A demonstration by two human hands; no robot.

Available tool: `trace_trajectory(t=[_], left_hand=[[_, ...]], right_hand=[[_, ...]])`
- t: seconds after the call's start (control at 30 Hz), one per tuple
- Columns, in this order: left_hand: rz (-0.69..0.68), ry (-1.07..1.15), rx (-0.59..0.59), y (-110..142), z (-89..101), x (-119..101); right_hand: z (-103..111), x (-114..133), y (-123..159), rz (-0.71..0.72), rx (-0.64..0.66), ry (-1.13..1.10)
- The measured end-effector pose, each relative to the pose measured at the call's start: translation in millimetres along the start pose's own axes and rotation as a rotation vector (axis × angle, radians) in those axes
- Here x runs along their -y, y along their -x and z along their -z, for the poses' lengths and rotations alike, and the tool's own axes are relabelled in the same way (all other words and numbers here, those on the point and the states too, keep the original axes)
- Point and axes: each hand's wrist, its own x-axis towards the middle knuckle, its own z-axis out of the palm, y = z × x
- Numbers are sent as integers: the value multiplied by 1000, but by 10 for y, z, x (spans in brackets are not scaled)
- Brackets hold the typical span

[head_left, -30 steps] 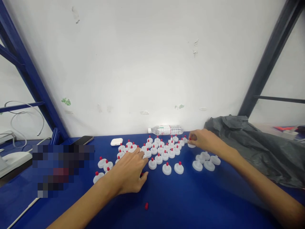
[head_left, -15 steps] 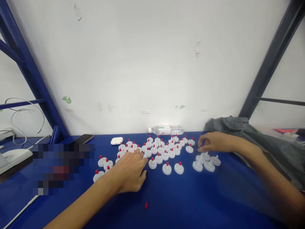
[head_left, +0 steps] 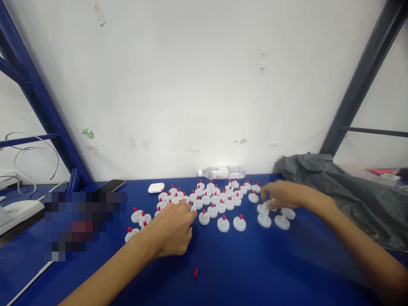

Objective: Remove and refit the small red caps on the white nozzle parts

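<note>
My left hand [head_left: 175,227] rests palm down over the group of white round caps with red tips [head_left: 204,217]. Its fingers reach forward among them, the thumb stands apart, and some pieces underneath are hidden. On the right, my right hand [head_left: 280,194] is lowered over a small cluster of white round caps with bare stems [head_left: 264,219]. A gap shows between its bent index finger and thumb, whose tips are at one of these caps. A loose red tip [head_left: 196,273] lies on the blue table [head_left: 242,267] near the front.
A clear plastic bottle [head_left: 223,171] lies on its side against the wall. Left of it are a small white case [head_left: 156,188] and a phone [head_left: 112,186]. Dark grey plastic sheeting [head_left: 338,191] covers the right side. White cables [head_left: 30,280] run along the left.
My right hand has come down to the bare-stemmed caps, and a couple of them have shifted slightly apart. My left hand has stayed almost still.
</note>
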Motion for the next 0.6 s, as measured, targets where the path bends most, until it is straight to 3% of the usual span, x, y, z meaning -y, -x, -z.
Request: trace_trajectory(t=[0.2, 0.4, 0.6], left_hand=[[42, 1, 8, 23, 5, 15], [4, -36, -9, -1, -9, 30], [-14, -24, -136, -52, 30, 25]], right_hand=[[87, -17, -68, 10, -305, 27], [99, 346, 26, 73, -524, -30], [-22, 840, 191, 394, -720, -78]])
